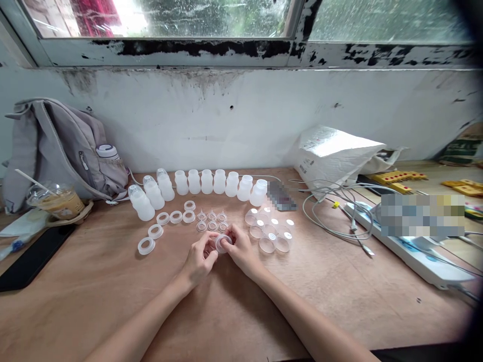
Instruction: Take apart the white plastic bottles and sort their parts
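Observation:
Both hands meet at the middle of the table. My left hand and my right hand pinch a translucent ring between them; whether a nipple sits inside it is too small to tell. Just beyond are several clear nipples in two rows. More translucent rings lie to the left. Frosted bottles stand in an arc behind, and three bottles at its left end have clear tops on. Clear dome caps lie in a cluster right of my right hand.
At the left are a grey backpack, an iced drink cup and a black phone. To the right lie looped cables, a white power strip, a silvery bag and yellow parts.

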Available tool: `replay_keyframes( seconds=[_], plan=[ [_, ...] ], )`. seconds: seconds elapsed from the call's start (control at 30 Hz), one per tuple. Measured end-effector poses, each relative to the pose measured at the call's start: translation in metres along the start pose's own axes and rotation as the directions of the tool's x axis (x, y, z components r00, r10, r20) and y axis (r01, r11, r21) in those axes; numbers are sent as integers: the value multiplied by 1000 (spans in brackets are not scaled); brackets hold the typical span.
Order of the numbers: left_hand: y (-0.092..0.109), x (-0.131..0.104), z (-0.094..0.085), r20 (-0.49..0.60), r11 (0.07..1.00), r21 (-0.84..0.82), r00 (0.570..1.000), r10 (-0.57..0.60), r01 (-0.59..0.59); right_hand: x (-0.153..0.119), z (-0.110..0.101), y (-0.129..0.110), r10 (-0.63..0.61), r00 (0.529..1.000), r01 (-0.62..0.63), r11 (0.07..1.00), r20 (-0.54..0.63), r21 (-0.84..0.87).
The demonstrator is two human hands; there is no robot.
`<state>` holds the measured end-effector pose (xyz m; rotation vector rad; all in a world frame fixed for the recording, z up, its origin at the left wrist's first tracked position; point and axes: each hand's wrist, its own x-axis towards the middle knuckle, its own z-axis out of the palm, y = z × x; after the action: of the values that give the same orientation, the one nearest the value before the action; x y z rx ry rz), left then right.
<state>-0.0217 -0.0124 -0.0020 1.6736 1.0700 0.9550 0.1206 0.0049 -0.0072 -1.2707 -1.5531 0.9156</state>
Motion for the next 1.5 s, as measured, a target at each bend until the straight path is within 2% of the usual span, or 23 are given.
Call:
replay_keyframes(
  seconds=[0.23, 0.57, 0.83, 0.9, 1.0, 1.1, 1.17, 1.27, 1.37, 1.5],
  plan=[
    [-1, -1, 1, -1, 1000, 13, 1000, 14, -14, 0, -1, -4, -5, 1000, 5, 998, -8, -60],
    [5, 1, -3, -48, 978, 207, 998, 29, -19, -3, 4, 2, -80, 997, 77, 990, -16, -114],
    [6, 0, -4, -100, 975, 221, 995, -2, 24, -8, 1, -11, -142, 989, 144, 988, 40, -60],
    [5, 1, -5, -114, 984, 174, 993, -19, 39, -9, -1, -14, -132, 988, 132, 991, 78, 1],
    [3, 4, -7, -121, 995, -38, 988, -96, 92, -9, -4, -16, -90, 988, 80, 993, 127, 87],
    [1, 8, -10, -52, 946, -293, 986, -161, 139, -9, -6, -17, -111, 990, 108, 994, 90, 32],
    [0, 9, -11, 14, 902, -397, 984, -177, 168, -9, -6, -18, -164, 983, 167, 985, 78, -31],
    [1, 9, -12, 69, 849, -479, 974, -215, 221, -9, -5, -17, -201, 974, 208, 976, 108, -62],
    [4, 7, -11, 104, 808, -528, 965, -242, 260, -10, -4, -15, -184, 975, 191, 980, 125, -48],
    [4, 6, -10, 111, 841, -475, 966, -234, 258, -12, -2, -12, -171, 974, 179, 983, 146, -40]
  ],
)
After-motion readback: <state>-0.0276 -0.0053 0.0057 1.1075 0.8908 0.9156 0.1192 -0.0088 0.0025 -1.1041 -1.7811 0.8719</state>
